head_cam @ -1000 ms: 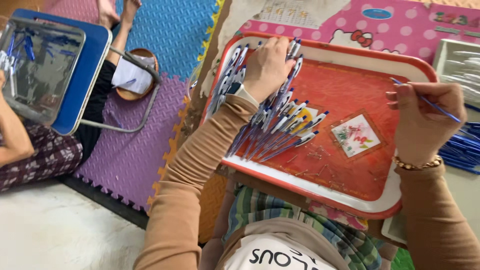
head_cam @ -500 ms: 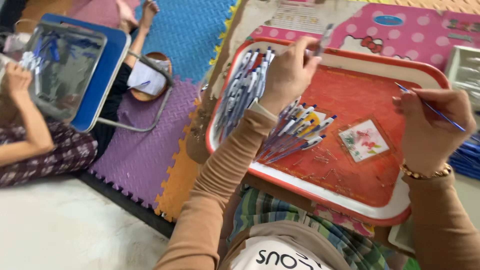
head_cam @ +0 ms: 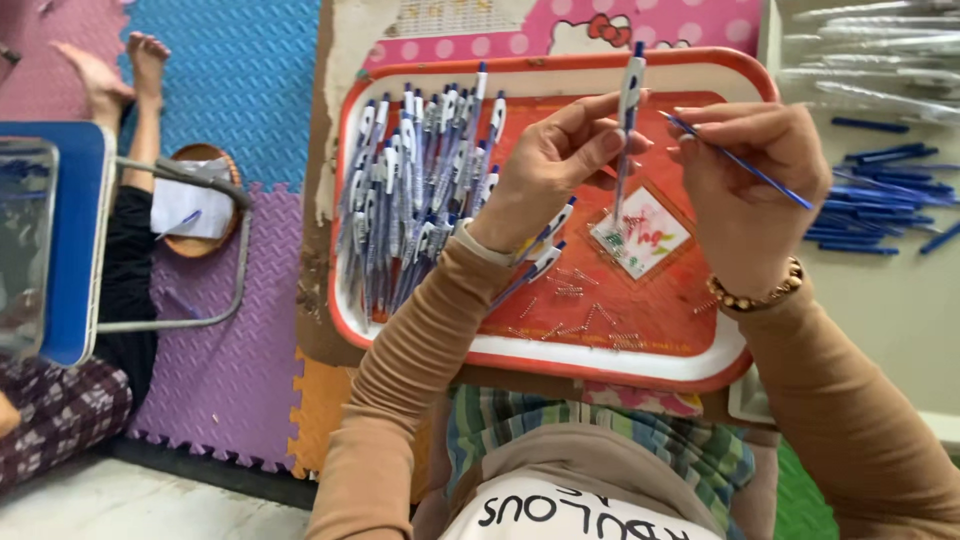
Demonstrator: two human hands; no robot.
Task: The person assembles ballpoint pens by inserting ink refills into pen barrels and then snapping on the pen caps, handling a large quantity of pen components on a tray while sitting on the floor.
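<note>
My left hand (head_cam: 556, 165) holds a clear pen barrel with a white and blue clip (head_cam: 629, 100) upright above the red tray (head_cam: 640, 360). My right hand (head_cam: 745, 190) pinches a thin blue ink refill (head_cam: 740, 162) just to the right of the barrel, its tip pointing toward it. A pile of several finished white and blue pens (head_cam: 420, 190) lies on the left half of the tray. Small metal springs (head_cam: 580, 315) are scattered on the tray near its front edge.
Loose blue refills (head_cam: 880, 205) and clear pen barrels (head_cam: 870, 50) lie on the surface to the right of the tray. On the left another person sits on foam floor mats (head_cam: 215, 380) beside a blue folding table (head_cam: 75, 250) and a round wooden dish (head_cam: 195, 205).
My left hand has lifted off the pen pile with one barrel and brought it up to the right hand's refill. The view has swung and the tray sits more centred.
</note>
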